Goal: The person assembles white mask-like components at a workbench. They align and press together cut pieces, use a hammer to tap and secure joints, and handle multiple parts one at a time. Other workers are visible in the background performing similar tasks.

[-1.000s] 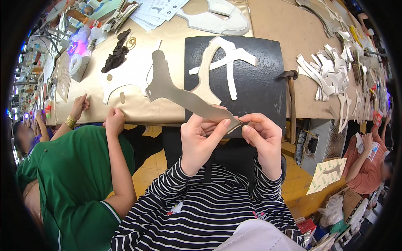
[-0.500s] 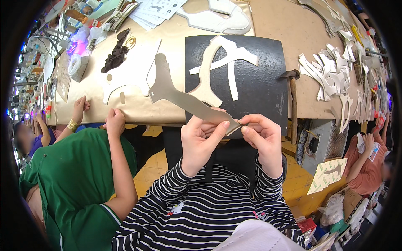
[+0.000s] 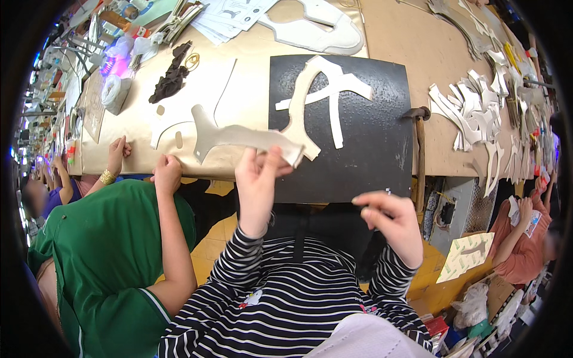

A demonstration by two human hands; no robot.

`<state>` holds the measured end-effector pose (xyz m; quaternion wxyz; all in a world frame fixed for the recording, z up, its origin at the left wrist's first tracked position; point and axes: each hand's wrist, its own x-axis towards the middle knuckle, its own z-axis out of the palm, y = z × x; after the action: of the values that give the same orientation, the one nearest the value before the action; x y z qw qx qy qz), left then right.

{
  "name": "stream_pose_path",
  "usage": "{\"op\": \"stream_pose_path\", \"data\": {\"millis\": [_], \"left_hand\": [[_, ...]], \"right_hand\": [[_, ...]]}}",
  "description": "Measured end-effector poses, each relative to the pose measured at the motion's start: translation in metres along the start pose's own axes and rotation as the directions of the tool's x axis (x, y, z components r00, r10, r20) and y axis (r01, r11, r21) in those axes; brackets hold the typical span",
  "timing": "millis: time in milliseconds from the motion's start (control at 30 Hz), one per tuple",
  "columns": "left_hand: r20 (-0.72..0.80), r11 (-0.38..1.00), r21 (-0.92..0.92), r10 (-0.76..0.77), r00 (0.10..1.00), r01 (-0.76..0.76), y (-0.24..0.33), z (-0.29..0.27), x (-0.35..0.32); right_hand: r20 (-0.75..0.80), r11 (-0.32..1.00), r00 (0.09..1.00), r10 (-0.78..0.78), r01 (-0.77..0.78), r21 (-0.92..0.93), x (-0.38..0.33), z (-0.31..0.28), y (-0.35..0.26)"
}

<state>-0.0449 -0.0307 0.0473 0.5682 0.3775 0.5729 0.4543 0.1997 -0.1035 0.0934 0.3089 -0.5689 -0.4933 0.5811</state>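
A grey-beige cut piece (image 3: 239, 136), forked at one end like a part of a shoe upper, is pinched at its narrower end in my left hand (image 3: 256, 190). It hangs over the left edge of the black board (image 3: 370, 161), its forked end above the brown-papered table. My right hand (image 3: 395, 228) is apart from it, in front of the board's near edge, thumb and forefinger spread with nothing visible between them. On the board lie a cream curved piece (image 3: 296, 107) and a white branching piece (image 3: 335, 113), the cream one partly over the white.
A wooden-handled hammer (image 3: 419, 155) lies along the board's right edge. Beyond are a pile of white cut pieces (image 3: 471, 116), a pale shoe-shaped pattern (image 3: 298, 36) and a crumpled dark cloth (image 3: 172, 77). A person in green (image 3: 119, 244) sits close on my left.
The grey-beige piece has moved left and levelled out in my left hand. My right hand has let go of its end and drawn back toward me and slightly right.
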Motion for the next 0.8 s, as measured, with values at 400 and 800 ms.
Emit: {"op": "stream_pose_path", "data": {"millis": [400,800], "left_hand": [[0.168,0.564,0.594,0.611,0.774,-0.574,-0.008,0.039,0.086],[0.375,0.567,0.166,0.72,0.584,-0.807,0.032,0.055,0.06]], "right_hand": [[0.177,0.81,0.983,0.05,0.064,-0.583,-0.015,0.014,0.017],[-0.216,0.988,0.969,-0.121,0.098,-0.117,-0.03,0.002,0.022]]}}
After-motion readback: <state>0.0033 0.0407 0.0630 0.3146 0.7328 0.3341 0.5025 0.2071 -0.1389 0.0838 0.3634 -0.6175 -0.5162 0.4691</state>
